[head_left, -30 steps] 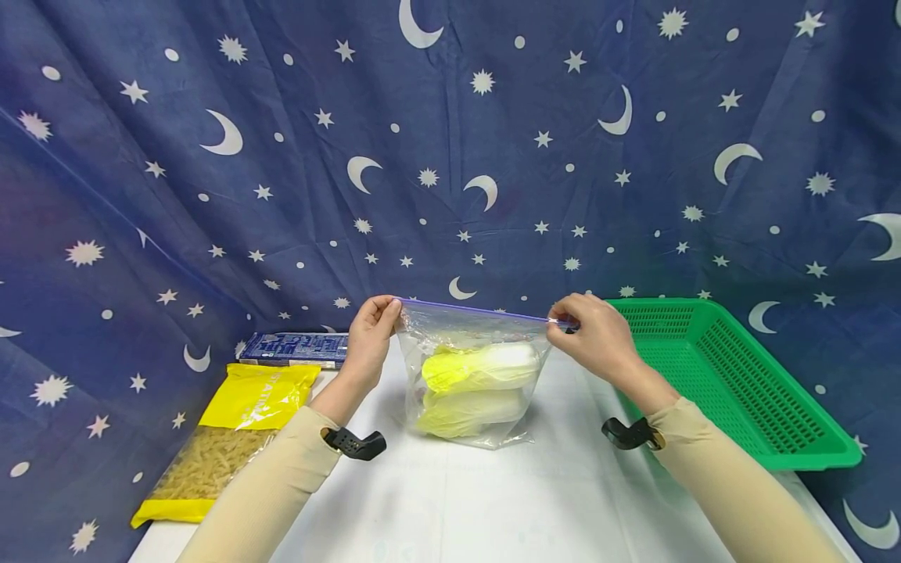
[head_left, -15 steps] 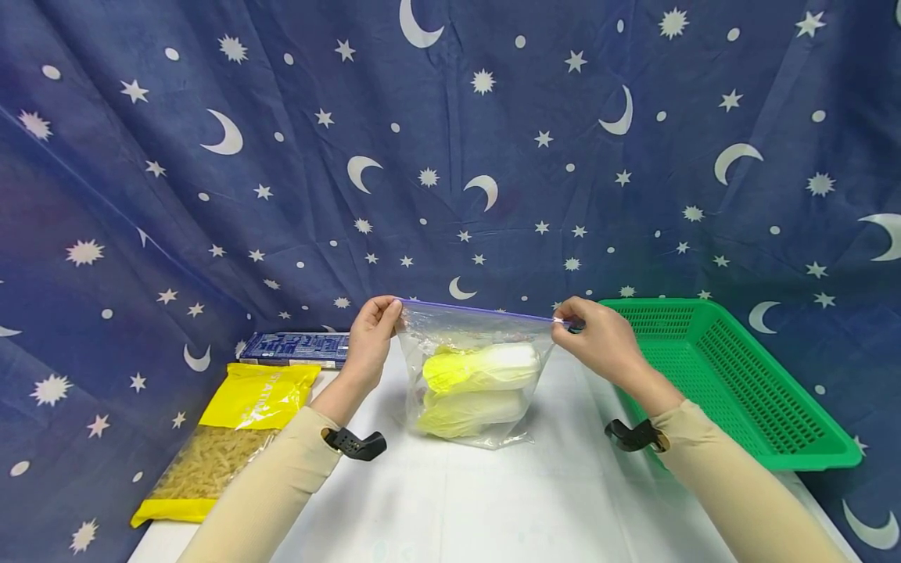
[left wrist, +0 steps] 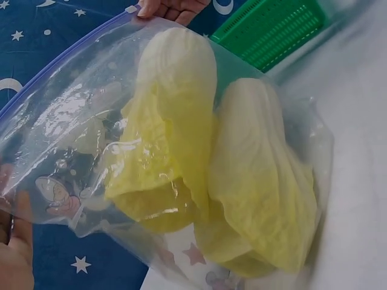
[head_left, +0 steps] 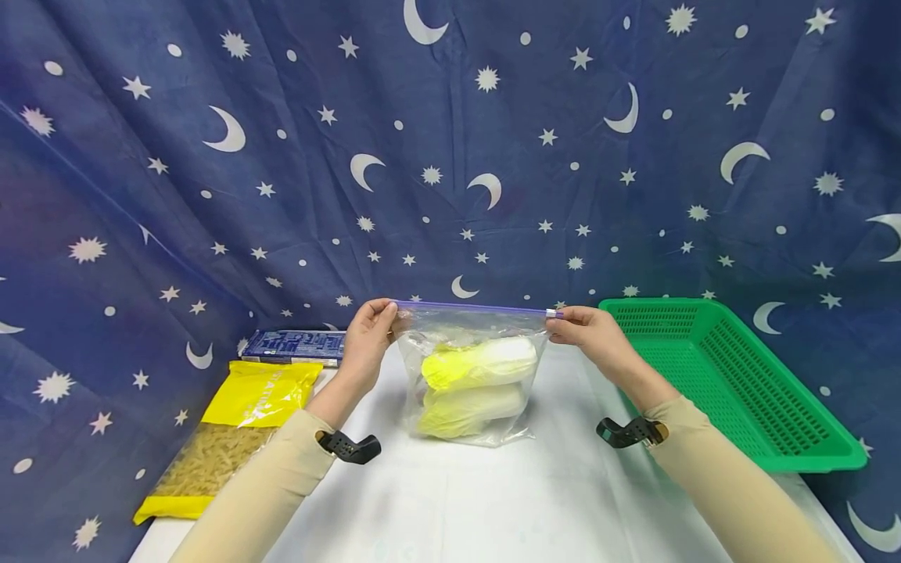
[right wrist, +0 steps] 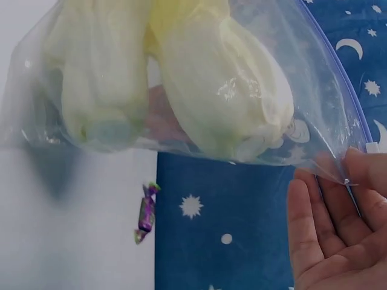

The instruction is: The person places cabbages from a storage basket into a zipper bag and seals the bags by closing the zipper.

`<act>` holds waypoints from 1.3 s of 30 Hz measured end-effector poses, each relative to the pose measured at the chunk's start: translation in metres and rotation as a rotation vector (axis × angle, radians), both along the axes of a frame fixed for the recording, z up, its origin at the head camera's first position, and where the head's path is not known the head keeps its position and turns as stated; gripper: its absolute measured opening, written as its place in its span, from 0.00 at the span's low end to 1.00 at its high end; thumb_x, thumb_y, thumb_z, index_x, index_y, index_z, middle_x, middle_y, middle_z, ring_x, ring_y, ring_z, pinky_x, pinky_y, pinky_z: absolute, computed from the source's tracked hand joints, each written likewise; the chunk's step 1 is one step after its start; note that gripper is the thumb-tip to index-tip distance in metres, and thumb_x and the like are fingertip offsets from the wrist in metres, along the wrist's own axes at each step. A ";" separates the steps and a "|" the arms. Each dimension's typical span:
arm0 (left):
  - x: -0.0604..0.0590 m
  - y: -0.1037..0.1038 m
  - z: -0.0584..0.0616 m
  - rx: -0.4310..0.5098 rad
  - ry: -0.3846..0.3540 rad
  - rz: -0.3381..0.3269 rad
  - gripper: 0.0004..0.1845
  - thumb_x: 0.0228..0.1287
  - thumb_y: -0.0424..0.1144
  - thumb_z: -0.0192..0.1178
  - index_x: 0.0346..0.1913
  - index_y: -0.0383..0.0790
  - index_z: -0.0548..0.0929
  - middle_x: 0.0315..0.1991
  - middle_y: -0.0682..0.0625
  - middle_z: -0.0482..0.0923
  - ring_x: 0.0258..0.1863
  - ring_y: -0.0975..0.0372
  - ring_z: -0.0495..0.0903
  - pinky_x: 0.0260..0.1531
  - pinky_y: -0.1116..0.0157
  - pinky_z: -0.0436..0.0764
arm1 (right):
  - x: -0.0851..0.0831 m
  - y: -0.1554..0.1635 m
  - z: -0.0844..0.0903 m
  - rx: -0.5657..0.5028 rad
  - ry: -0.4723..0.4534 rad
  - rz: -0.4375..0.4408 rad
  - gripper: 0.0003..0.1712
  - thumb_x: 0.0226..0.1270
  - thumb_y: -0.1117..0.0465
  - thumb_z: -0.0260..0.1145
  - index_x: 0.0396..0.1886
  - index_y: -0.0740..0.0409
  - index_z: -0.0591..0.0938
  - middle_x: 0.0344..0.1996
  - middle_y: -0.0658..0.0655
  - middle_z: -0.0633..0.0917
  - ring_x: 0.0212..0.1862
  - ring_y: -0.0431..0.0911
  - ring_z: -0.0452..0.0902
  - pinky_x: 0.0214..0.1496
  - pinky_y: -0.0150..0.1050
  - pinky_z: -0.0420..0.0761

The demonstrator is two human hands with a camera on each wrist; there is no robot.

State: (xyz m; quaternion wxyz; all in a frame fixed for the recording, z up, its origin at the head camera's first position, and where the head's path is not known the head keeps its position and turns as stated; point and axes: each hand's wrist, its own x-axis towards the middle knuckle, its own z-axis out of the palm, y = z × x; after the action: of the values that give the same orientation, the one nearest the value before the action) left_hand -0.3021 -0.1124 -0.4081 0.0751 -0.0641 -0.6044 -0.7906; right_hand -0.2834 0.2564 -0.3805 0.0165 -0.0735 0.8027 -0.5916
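Note:
A clear zip bag [head_left: 414, 352] stands upright in the middle of the white table, a purple zip strip [head_left: 472, 307] running taut along its top. Two napa cabbages [head_left: 486, 363] lie inside, one above the other, pale ends toward the right. My left hand [head_left: 367, 336] pinches the strip's left end between thumb and fingers. At the other end my right hand [head_left: 594, 336] pinches the top corner, right beside the white slider [head_left: 551, 313]. In the right wrist view, the thumb and fingers [right wrist: 308, 223] meet at that corner.
Left of the bag lies a yellow pasta packet [head_left: 232, 430], with a blue box [head_left: 296, 344] behind it. A green perforated basket [head_left: 774, 391] stands at the right. A purple wrapped candy [right wrist: 146, 214] lies near the table's back edge.
My right hand has shifted slightly left and down, and the slider now shows uncovered by its fingers. The strip sits a little more level. My left hand keeps its pinch.

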 end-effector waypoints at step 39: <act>-0.011 -0.043 0.000 -0.374 -0.045 -0.002 0.16 0.79 0.38 0.57 0.59 0.30 0.77 0.59 0.39 0.80 0.59 0.50 0.80 0.60 0.61 0.80 | -0.025 -0.030 -0.002 0.069 0.116 -0.047 0.15 0.80 0.58 0.61 0.59 0.59 0.83 0.58 0.59 0.83 0.59 0.52 0.82 0.61 0.47 0.81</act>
State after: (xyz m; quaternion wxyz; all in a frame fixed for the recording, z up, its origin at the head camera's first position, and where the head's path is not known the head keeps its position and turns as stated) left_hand -0.3127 -0.1554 -0.4077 0.0478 -0.0599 -0.7424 -0.6655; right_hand -0.3080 0.2265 -0.3829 -0.0415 -0.0882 0.8236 -0.5587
